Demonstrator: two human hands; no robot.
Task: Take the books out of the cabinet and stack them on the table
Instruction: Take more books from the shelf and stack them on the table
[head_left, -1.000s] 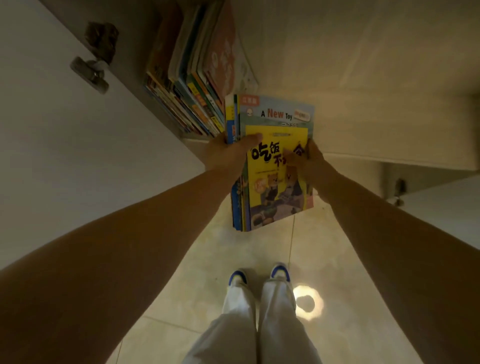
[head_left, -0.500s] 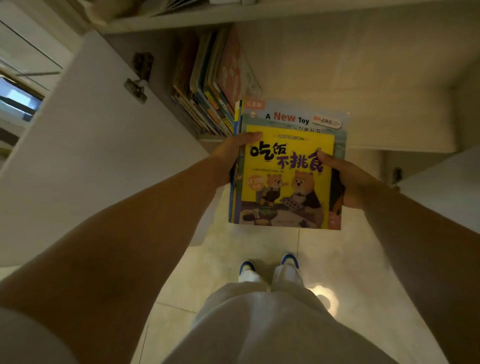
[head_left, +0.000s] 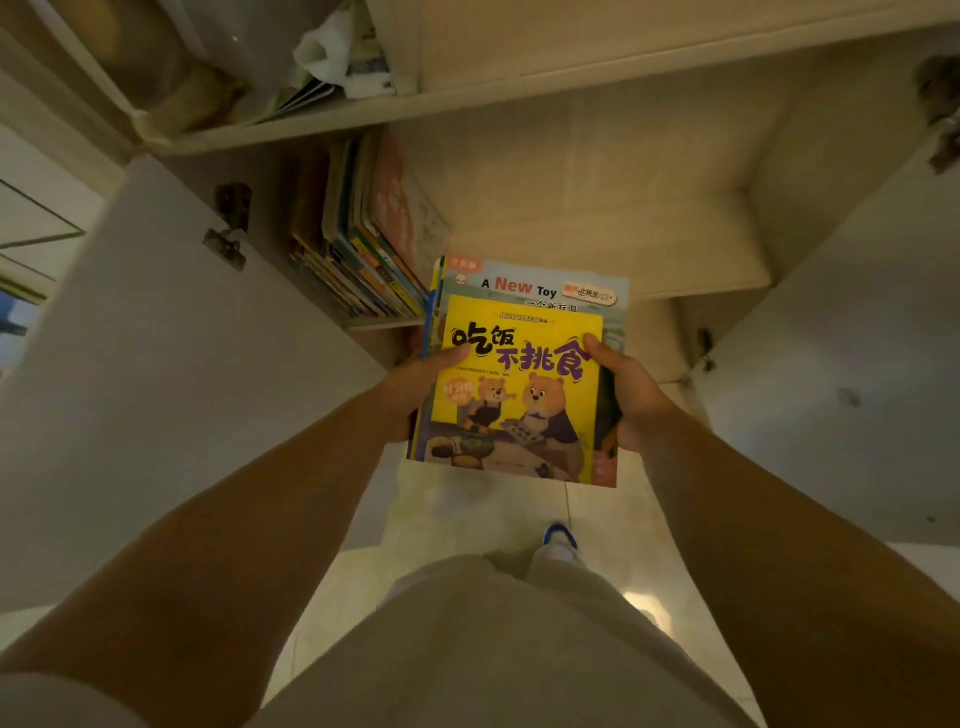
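A small pile of books (head_left: 519, 384) lies flat in the air outside the cabinet (head_left: 597, 218), yellow bear book on top. More books (head_left: 358, 249) stand inside, leaning left.

Dim room, glossy tiled floor (head_left: 483, 519)

Both hands hold a stack of books (head_left: 519, 384) just in front of the open cabinet (head_left: 597, 218): left hand (head_left: 415, 387) and right hand (head_left: 631, 395) grip its sides. More books (head_left: 358, 244) stand inside the cabinet.
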